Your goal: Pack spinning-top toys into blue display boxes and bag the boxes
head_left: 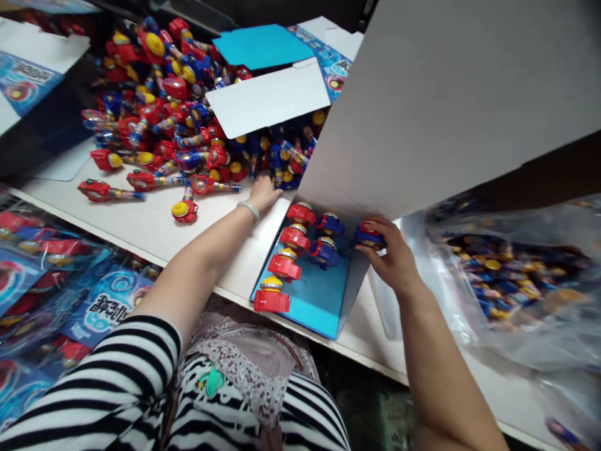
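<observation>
A blue-lined display box [323, 300] lies open at the table's near edge, its grey lid [436, 100] raised. Inside stand a column of red toys [293, 241] and two blue toys [323, 250]. My right hand [392, 260] is closed on a blue and red toy [369, 236] at the box's right wall. My left hand [263, 193] reaches to the edge of a big heap of red and blue toys [188, 106]; its fingertips are hidden among them. A pale bangle [249, 210] is on that wrist.
White card flaps [267, 100] and a blue card sheet [260, 45] lie over the heap. A clear bag of toys [511, 275] sits at the right. Printed blue packaging [70, 294] is stacked below the table's left edge. The white table [136, 228] runs diagonally.
</observation>
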Demonstrator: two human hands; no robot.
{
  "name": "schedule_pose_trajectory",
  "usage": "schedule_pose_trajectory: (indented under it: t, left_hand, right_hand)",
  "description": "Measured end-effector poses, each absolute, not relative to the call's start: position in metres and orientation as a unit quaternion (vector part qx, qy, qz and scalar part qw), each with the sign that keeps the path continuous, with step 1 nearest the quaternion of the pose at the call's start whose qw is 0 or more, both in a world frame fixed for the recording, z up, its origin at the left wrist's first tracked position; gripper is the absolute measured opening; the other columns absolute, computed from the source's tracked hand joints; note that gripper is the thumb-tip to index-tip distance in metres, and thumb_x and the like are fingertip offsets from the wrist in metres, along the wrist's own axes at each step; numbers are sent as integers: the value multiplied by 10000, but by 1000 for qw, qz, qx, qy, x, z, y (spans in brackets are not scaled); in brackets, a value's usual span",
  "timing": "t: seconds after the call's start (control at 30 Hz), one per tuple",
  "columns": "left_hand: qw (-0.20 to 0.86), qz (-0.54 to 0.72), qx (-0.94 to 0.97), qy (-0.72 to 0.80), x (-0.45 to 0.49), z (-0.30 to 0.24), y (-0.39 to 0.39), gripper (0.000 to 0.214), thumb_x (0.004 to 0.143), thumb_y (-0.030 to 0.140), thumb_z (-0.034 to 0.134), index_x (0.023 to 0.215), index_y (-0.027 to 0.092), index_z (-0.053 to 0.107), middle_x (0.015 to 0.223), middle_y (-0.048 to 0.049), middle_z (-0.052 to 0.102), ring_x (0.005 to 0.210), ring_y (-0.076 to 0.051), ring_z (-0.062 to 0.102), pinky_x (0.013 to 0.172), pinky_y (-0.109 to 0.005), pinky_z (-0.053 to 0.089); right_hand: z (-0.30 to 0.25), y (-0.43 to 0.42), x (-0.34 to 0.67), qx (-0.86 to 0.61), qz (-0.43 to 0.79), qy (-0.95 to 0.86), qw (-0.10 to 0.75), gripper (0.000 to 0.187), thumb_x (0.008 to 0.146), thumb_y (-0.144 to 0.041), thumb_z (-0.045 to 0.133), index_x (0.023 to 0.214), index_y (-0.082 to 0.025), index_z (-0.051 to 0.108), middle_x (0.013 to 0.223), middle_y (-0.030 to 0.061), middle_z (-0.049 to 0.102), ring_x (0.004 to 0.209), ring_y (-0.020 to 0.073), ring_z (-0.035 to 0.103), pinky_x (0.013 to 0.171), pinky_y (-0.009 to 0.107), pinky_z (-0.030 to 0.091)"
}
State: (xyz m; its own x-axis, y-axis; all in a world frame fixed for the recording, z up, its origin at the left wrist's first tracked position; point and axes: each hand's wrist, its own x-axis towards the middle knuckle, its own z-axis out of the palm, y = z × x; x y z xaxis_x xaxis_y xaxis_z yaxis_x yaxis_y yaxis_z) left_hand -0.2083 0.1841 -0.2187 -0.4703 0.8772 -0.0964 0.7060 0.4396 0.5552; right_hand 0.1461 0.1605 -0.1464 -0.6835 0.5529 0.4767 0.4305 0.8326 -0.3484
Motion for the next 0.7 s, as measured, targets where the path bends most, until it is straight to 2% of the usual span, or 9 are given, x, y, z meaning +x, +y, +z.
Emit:
schedule_pose_trajectory:
  t: [0.1,0.2,0.3,0.4,0.5,0.57,0.63,0.7]
  left_hand:
    - [208,244,470,822,-209,-221,188,514,849,276,688,1282,45,532,1379,-273,542,1318,-362,521,1093,-395,409]
    - [244,258,465,811,-221,-216,180,467,798,212,706,1220,89,547,1288,-246,608,1199,-348,595,1001,-395,459]
    - [282,271,454,801,-239,-208,157,337,746,136,676,1067,116,574,1030,-180,683,936,-296,661,810,-368,506]
    - [322,286,445,785,-259,-208,118,212,725,120,625,923,153,559,753,-55,622,647,-189,593,596,-289,460]
    - [342,342,435,759,-276,-212,71,211,720,163,620,918,175,549,717,4,562,543,-113,494,495,-228,387]
    - [350,419,405,733,-282,-210,44,212,742,259,640,916,185,544,721,11,554,510,-95,459,442,-208,341]
    - [348,513,379,687,-279,-201,24,242,780,372,642,907,197,533,709,12,542,491,-92,442,408,-197,309]
    - [331,583,402,623,-264,-183,12,272,817,420,645,948,214,526,754,3,553,522,-95,470,427,-199,350]
  right_hand:
    - [-156,158,148,-302,82,-890,331,450,887,-388,678,1300,-300,522,1313,114,620,1194,310,627,988,545,509]
    - [-162,155,151,-310,54,-871,378,435,879,-383,686,1277,-292,536,1312,127,620,1198,323,626,1001,577,498]
    - [-161,156,155,-290,102,-885,351,424,864,-382,701,1252,-293,554,1323,130,619,1227,321,617,998,554,514]
    - [-162,156,154,-295,131,-887,330,428,863,-414,686,1253,-294,557,1324,129,626,1230,319,616,976,537,512]
    - [-165,151,143,-334,86,-894,286,376,903,-418,615,1249,-278,570,1312,123,652,1194,326,629,1013,579,424]
    - [-163,145,136,-368,49,-901,226,369,927,-397,574,1278,-282,573,1333,119,651,1216,342,600,1051,624,340]
    - [-155,136,133,-397,31,-898,187,437,915,-414,599,1334,-300,558,1381,128,621,1278,377,534,1062,662,301]
    - [-140,124,131,-411,28,-892,187,542,875,-484,658,1377,-314,542,1444,143,563,1350,425,452,1071,705,284]
